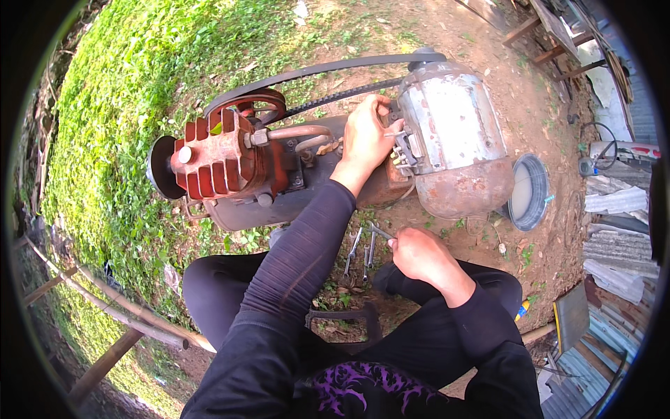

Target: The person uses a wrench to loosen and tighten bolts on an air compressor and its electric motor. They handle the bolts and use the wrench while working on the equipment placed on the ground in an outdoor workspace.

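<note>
An old air compressor lies across the ground before me, with a rusty red finned pump head (216, 157) at left and a worn grey electric motor (453, 115) at right. A black drive belt (314, 70) loops between the pump's pulley and the motor. My left hand (366, 136) reaches over the tank (251, 209) to the motor's left side, fingers curled beside its mount; what they grip is hidden. Closed in a fist, my right hand (426, 258) holds a wrench (379, 230), its end pointing left. Below the tank, more wrenches (354, 253) lie on the soil.
Right of the motor stands a grey bucket (528, 192) with cloudy contents. Corrugated metal sheets (614, 244) line the right side, near a corded power tool (624, 151). Bamboo poles (118, 307) cross at lower left. Grass (139, 84) covers the far left.
</note>
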A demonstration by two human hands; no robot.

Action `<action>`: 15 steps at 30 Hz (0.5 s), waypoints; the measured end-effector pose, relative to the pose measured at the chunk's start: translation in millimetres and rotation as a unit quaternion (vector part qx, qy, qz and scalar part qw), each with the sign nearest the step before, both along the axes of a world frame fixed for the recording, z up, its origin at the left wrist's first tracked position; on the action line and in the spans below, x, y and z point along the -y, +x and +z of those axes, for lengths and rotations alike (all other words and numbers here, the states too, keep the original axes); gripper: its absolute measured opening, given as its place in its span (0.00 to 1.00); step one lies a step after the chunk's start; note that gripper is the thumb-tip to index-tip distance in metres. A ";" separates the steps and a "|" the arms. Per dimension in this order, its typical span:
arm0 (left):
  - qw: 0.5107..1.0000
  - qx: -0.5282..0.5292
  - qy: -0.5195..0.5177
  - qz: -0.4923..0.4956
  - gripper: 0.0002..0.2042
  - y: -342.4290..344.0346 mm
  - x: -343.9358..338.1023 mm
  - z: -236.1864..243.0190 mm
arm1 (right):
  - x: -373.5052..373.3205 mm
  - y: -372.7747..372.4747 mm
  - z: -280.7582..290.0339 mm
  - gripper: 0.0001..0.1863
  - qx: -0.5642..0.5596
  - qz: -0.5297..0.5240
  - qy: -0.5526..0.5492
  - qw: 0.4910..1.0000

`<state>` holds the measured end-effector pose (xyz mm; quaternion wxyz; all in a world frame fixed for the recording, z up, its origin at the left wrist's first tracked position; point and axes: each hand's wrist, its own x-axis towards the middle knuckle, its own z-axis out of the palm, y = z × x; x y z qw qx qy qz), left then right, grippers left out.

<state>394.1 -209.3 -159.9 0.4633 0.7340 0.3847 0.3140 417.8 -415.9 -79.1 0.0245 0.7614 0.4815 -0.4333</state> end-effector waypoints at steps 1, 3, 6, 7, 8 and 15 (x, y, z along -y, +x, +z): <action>0.994 -0.027 0.099 -0.031 0.10 -3.9 -0.4 2.4 | -0.1 0.4 2.0 0.14 -0.004 -0.005 0.006 1.000; 0.992 -0.028 0.114 -0.038 0.16 -4.0 -3.4 -3.9 | -0.3 0.7 5.4 0.13 -0.012 -0.013 0.018 1.000; 0.996 -0.044 0.074 -0.012 0.17 -1.5 -3.1 -6.3 | 3.5 -0.7 -1.6 0.15 -0.001 -0.016 0.019 1.000; 0.997 -0.032 0.070 -0.006 0.15 -0.1 -1.4 -3.7 | 3.9 0.4 -1.6 0.15 -0.007 -0.019 0.014 1.000; 0.998 -0.020 0.067 0.001 0.14 0.6 0.5 -1.1 | 4.1 1.5 -1.3 0.16 -0.012 -0.022 0.009 1.000; 0.993 -0.014 0.115 0.031 0.12 2.1 1.6 -4.5 | 2.9 0.7 -0.5 0.17 -0.024 -0.018 0.010 0.999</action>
